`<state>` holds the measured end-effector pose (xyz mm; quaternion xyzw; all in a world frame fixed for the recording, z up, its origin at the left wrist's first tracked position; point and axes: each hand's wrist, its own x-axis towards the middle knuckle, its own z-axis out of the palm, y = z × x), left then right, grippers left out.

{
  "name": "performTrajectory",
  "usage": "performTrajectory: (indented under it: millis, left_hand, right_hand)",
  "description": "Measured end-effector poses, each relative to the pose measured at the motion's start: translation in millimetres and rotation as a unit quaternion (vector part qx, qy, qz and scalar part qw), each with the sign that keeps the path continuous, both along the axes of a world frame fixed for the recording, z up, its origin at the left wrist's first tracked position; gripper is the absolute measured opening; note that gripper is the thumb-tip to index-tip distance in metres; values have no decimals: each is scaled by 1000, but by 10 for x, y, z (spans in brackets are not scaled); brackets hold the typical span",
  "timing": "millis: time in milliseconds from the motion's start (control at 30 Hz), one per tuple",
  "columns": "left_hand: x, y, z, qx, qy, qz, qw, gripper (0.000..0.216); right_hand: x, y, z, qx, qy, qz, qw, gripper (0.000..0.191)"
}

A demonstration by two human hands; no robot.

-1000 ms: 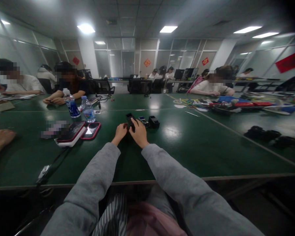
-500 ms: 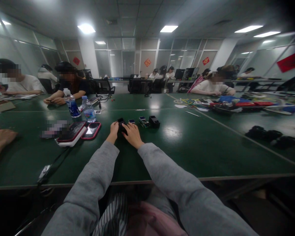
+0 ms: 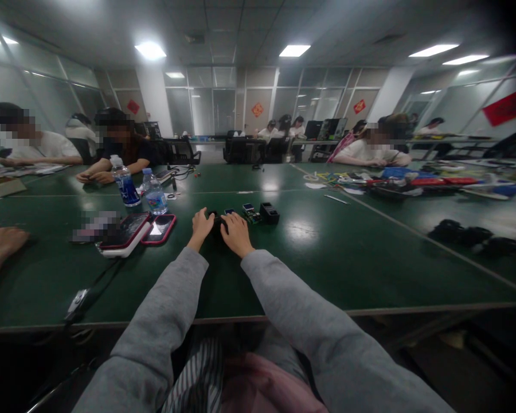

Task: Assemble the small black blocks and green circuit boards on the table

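Between my hands is a small black plastic case (image 3: 217,224), mostly covered by fingers. My left hand (image 3: 201,225) closes on its left side, thumb toward the top. From the right, my right hand (image 3: 237,232) grips the same case, its fingers bent over the edge. Just beyond the right fingers lies a small display module (image 3: 229,211), partly hidden. Farther right sits a green circuit board (image 3: 252,215) with a little screen at its back. Beside it stands another black case (image 3: 269,213) with an opening in its top.
Two bottles (image 3: 155,195) stand to the left, behind a red-rimmed phone (image 3: 159,229) and a white box-like device (image 3: 126,245) with a cable. Another person's hand (image 3: 6,241) rests at the left edge. Tools and cables (image 3: 395,182) lie at right, near dark objects (image 3: 473,236).
The black case has tipped and is now more covered by my hands. My left hand has turned over its top, and my right hand has shifted slightly right.
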<state>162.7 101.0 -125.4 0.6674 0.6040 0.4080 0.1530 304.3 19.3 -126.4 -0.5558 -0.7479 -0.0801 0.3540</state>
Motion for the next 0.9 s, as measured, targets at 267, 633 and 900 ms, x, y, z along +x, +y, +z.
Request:
performTrajectory:
  millis: [267, 633, 900]
  left_hand:
    - [83, -187, 132, 23, 105, -67, 992, 38]
    - [86, -220, 98, 75, 137, -138, 978, 38]
    - [108, -331, 65, 67, 214, -170, 960, 50]
  right_hand:
    - [155, 136, -124, -59, 2, -8, 998, 43]
    - [212, 208, -65, -12, 36, 9, 999, 46]
    - [770, 321, 13, -13, 48, -93, 994, 39]
